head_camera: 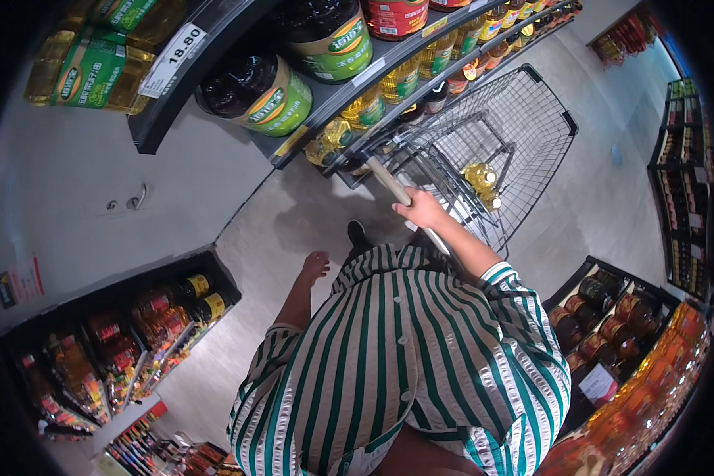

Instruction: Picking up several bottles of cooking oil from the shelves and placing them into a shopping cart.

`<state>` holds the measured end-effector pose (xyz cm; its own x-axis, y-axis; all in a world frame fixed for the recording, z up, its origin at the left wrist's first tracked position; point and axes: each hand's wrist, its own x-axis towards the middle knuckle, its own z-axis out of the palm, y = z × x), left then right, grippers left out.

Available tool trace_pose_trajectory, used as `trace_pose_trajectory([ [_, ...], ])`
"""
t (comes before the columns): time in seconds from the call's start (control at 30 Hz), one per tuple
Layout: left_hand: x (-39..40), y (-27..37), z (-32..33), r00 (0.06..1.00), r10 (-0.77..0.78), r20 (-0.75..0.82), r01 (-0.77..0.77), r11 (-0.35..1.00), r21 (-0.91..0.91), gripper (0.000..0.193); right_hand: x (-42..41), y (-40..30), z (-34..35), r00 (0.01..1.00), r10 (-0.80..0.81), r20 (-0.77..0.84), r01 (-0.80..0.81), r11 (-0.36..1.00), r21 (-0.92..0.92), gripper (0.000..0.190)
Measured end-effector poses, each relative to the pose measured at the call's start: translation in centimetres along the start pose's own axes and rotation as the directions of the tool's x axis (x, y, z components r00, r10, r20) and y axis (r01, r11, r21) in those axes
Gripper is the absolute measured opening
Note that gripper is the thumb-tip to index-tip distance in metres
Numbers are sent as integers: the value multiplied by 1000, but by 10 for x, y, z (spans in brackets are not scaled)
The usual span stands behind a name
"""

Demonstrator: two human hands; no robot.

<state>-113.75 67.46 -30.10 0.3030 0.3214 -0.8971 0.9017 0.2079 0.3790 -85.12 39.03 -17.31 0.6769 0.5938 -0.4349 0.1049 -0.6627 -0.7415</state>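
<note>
My right hand (422, 208) is wrapped around the pale handle bar (388, 180) of a wire shopping cart (570, 124). The cart stands ahead of me, to the right, alongside the oil shelves. Bottles of yellow cooking oil (479, 177) lie inside its basket, seen partly through the wires. Low at my left side hangs my left hand (316, 266), its fingers loosely bent and apart, holding nothing I can see. Ahead of it is the grey floor (285, 214), where one dark shoe (359, 233) shows.
Shelves ahead carry large dark oil jugs (262, 98) with green labels. A price tag (172, 59) fronts the upper left shelf beside a white wall (95, 166). Racks of bottles (104, 336) stand at left; a bottle display (616, 324) stands at right.
</note>
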Motion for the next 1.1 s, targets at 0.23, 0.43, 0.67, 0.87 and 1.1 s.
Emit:
trace_pose_trajectory([
  [0.23, 57, 48, -67, 970, 213, 114, -225, 969, 105, 40, -11, -23, 32, 985, 63, -162, -88, 984, -155, 42],
  [0.43, 91, 53, -115, 981, 97, 168, -132, 968, 214, 30, -15, -39, 61, 955, 58, -291, -112, 979, -173, 39],
  [0.67, 129, 25, -131, 962, 75, 261, -83, 996, 20, 29, -17, -61, 71, 982, 101, -160, -114, 991, -75, 45],
  [0.87, 80, 64, -45, 944, 172, 280, -228, 957, 181, 44, -19, -65, 63, 995, 40, -88, -51, 990, -130, 50],
  [1.1, 76, 58, -38, 933, 203, 297, -252, 958, 136, 47, -19, -37, -23, 810, -9, -586, 160, 966, 206, 39],
])
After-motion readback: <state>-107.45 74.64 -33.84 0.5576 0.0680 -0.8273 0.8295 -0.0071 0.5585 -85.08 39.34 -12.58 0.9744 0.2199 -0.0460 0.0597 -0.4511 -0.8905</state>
